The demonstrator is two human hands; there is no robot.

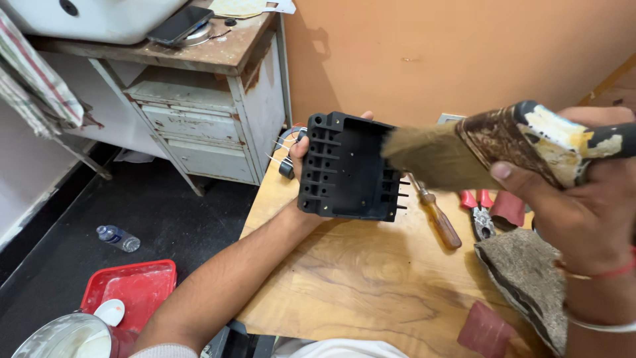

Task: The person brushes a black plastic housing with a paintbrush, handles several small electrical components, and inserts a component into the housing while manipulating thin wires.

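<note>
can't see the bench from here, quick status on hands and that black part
Left hand grips black plastic housing, held above wooden table. Right hand grips worn paintbrush, bristles on housing's edge. Screwdriver and red pliers lie below, clear.

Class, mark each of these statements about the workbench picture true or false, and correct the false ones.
1. The left hand holds a black plastic housing up above the wooden table. True.
2. The right hand holds a screwdriver. False: it grips an old paintbrush whose bristles touch the housing; the wooden-handled screwdriver lies on the table.
3. Red-handled pliers lie on the table beside the screwdriver. True.
4. A plastic bottle stands upright on the table. False: it lies on its side on the dark floor.
5. A phone rests on top of the worn cabinet. True.
</note>
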